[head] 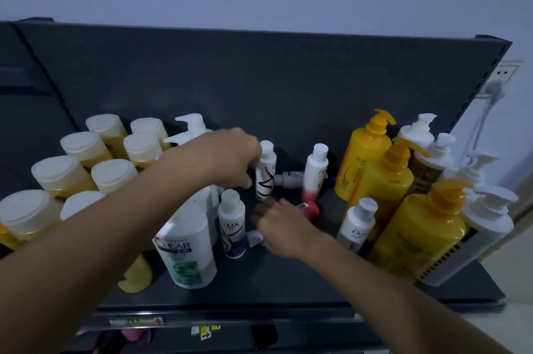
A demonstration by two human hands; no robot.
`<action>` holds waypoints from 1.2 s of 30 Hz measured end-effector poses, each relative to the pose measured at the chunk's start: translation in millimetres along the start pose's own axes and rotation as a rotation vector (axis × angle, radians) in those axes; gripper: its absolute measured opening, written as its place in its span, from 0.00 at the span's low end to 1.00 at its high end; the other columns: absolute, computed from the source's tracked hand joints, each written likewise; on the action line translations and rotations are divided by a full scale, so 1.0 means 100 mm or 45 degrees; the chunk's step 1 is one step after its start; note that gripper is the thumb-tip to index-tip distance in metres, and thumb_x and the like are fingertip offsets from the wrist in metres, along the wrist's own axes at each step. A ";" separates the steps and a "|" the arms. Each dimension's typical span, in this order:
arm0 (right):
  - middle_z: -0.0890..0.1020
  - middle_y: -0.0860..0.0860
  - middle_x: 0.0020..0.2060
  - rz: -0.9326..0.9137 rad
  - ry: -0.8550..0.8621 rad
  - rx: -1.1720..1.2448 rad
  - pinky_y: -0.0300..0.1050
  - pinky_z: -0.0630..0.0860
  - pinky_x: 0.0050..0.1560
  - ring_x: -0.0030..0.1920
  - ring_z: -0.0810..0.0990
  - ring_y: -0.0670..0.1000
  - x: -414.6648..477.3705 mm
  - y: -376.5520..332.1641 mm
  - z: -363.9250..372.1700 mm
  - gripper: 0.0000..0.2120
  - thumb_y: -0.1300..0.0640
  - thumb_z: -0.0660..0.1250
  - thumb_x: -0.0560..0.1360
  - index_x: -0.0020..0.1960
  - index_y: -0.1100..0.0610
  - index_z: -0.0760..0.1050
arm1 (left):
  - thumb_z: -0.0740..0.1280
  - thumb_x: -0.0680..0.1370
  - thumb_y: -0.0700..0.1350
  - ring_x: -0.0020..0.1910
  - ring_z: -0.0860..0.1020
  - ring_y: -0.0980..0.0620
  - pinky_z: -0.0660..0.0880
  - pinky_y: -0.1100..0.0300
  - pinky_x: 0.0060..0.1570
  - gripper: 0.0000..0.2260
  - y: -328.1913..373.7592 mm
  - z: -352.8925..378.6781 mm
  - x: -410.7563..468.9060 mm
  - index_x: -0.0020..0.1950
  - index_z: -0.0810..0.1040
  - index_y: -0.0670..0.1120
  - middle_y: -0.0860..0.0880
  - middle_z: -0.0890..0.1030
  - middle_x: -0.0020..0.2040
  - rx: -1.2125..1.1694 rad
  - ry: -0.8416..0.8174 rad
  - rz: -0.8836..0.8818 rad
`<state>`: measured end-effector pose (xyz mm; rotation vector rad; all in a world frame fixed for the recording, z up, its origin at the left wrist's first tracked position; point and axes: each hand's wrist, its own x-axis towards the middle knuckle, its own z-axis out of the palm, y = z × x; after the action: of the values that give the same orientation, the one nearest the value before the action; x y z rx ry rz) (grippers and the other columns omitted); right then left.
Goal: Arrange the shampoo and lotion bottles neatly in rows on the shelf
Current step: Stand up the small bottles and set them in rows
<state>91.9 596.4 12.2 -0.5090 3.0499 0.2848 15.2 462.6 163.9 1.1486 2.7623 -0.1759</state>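
Observation:
My left hand (230, 157) grips a small white Lux bottle (266, 173) that stands upright near the back of the dark shelf (288, 281). My right hand (285, 226) is curled over a small bottle lying across it. That bottle's white cap (253, 238) sticks out on the thumb side and its pink end (310, 208) on the other. A second small Lux bottle (232, 224) stands beside a large white Clear bottle (187, 250). A pink-bottomed Dove bottle (315, 172) is upright behind my right hand. A small bottle (290, 179) lies on its side between the two.
Several white-lidded amber jars (86, 149) fill the left in rows. Yellow pump bottles (418, 235) and white pump bottles (487, 224) crowd the right, with a small Dove bottle (356, 224) before them. A yellow bottle (135, 276) lies at the front left. A plugged wall socket (496, 88) sits far right.

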 end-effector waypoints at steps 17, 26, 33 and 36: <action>0.75 0.48 0.35 0.653 0.381 0.413 0.43 0.64 0.30 0.38 0.78 0.52 -0.44 0.24 -0.61 0.14 0.46 0.72 0.67 0.38 0.51 0.69 | 0.77 0.73 0.58 0.50 0.81 0.46 0.77 0.54 0.46 0.19 -0.11 0.16 1.09 0.56 0.83 0.48 0.49 0.81 0.52 -0.352 0.186 -0.087; 0.66 0.48 0.28 0.758 0.296 0.603 0.41 0.58 0.27 0.28 0.64 0.45 -0.58 0.29 -0.66 0.28 0.40 0.75 0.69 0.32 0.55 0.61 | 0.77 0.73 0.48 0.46 0.83 0.48 0.82 0.54 0.42 0.09 -0.10 0.16 0.96 0.51 0.88 0.48 0.49 0.85 0.49 -0.275 0.135 -0.066; 0.69 0.47 0.29 0.638 0.181 0.487 0.40 0.55 0.27 0.29 0.65 0.44 -0.62 0.30 -0.74 0.25 0.40 0.75 0.69 0.33 0.53 0.62 | 0.78 0.72 0.46 0.50 0.83 0.50 0.82 0.55 0.47 0.10 -0.14 0.19 0.71 0.53 0.88 0.50 0.53 0.84 0.52 -0.208 -0.005 -0.007; 0.68 0.46 0.30 0.610 0.167 0.488 0.39 0.55 0.28 0.29 0.65 0.44 -0.62 0.30 -0.75 0.25 0.40 0.75 0.70 0.34 0.52 0.62 | 0.79 0.71 0.45 0.49 0.83 0.50 0.83 0.54 0.47 0.11 -0.16 0.20 0.69 0.53 0.88 0.50 0.53 0.84 0.51 -0.141 -0.030 0.013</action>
<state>140.4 629.9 94.7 0.2352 3.1890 -0.3354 -42.4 495.7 133.2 1.1247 2.7073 -0.0345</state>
